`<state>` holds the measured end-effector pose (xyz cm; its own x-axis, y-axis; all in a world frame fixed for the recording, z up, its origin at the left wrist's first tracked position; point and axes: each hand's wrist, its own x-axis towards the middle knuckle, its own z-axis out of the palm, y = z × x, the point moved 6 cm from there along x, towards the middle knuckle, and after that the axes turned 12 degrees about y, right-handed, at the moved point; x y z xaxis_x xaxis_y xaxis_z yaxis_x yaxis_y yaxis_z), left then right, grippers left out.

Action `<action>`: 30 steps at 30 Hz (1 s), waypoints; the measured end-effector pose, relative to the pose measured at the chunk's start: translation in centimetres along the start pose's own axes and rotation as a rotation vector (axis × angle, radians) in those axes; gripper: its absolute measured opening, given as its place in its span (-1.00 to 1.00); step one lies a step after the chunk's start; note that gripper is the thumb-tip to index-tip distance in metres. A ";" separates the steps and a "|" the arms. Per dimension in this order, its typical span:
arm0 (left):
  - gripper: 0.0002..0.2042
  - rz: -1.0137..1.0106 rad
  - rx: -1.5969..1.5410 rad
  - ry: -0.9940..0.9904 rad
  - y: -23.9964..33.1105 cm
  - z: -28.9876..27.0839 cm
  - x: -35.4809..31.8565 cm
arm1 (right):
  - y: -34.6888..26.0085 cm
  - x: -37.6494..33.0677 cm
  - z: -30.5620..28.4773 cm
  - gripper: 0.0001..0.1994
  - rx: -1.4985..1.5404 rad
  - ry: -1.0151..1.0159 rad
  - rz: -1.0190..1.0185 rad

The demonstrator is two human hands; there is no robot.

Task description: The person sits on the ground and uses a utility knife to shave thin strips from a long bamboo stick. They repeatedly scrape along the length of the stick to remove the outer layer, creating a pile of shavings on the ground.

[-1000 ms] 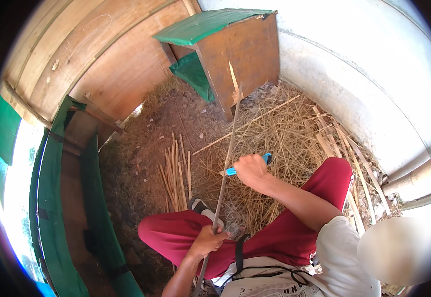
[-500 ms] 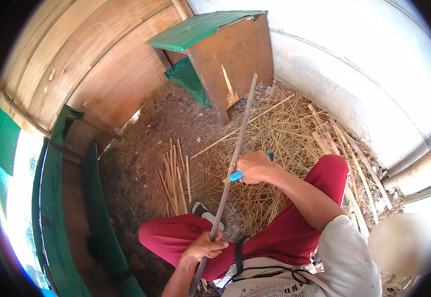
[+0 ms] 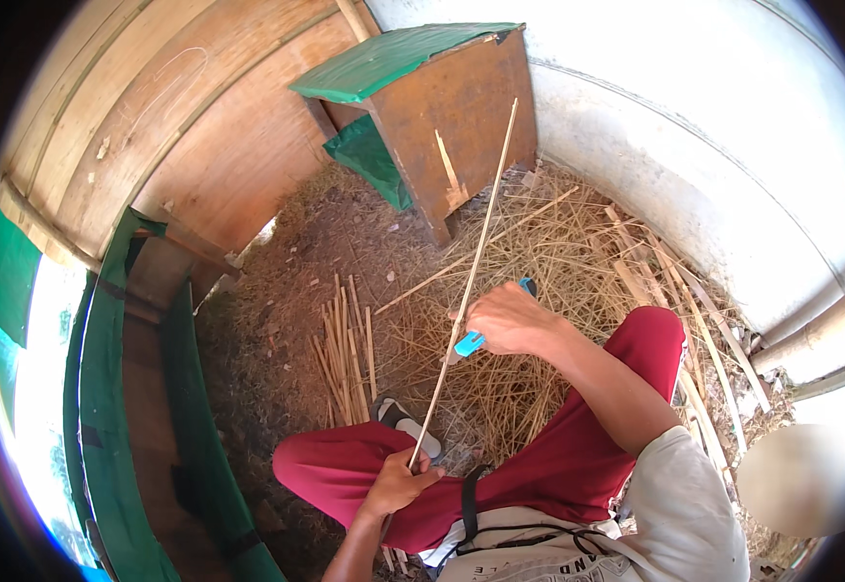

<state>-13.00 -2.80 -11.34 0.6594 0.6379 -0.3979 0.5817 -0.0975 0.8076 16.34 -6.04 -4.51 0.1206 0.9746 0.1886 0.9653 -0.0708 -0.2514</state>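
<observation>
A long thin bamboo strip (image 3: 471, 272) is held slanting up over the straw-littered floor (image 3: 558, 252), its top end pointing toward the wooden box with the green lid (image 3: 442, 107). The left hand (image 3: 395, 483) is closed around its lower end at the lap, and the right hand (image 3: 508, 318) is clamped on a blue-handled knife (image 3: 471, 341) pressed against the strip's middle. It looks light, springy and splintery, so it's probably best gripped low and supported mid-length. A bundle of cut strips (image 3: 345, 339) is laid nearby.
</observation>
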 end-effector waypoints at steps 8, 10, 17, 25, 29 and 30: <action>-0.69 0.040 0.040 0.063 -0.4 -0.5 0.4 | 0.1 -0.2 0.0 -0.88 -0.028 0.108 -0.094; -0.69 0.056 0.074 0.061 0.0 -1.0 0.5 | 0.0 -0.2 0.1 -0.86 -0.075 0.122 -0.113; -0.68 0.087 0.227 0.106 3.0 -3.0 -0.6 | -0.4 -0.3 -0.3 -0.84 -0.091 0.230 -0.170; -0.70 -0.019 0.103 0.152 2.9 -4.5 -1.1 | -1.2 -0.2 0.3 -0.85 -0.012 0.219 -0.179; -0.74 0.101 0.207 0.324 3.1 -4.6 -2.2 | 2.0 0.3 -0.8 -0.64 0.566 0.309 0.303; -0.75 0.167 0.273 0.407 3.3 -4.7 -2.5 | 2.6 0.2 -1.0 -0.60 0.699 0.313 0.431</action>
<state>-14.99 -1.18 -5.65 0.5470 0.8367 -0.0277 0.6231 -0.3848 0.6810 19.08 -6.21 -4.16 0.5988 0.7828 0.1696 0.4707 -0.1726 -0.8653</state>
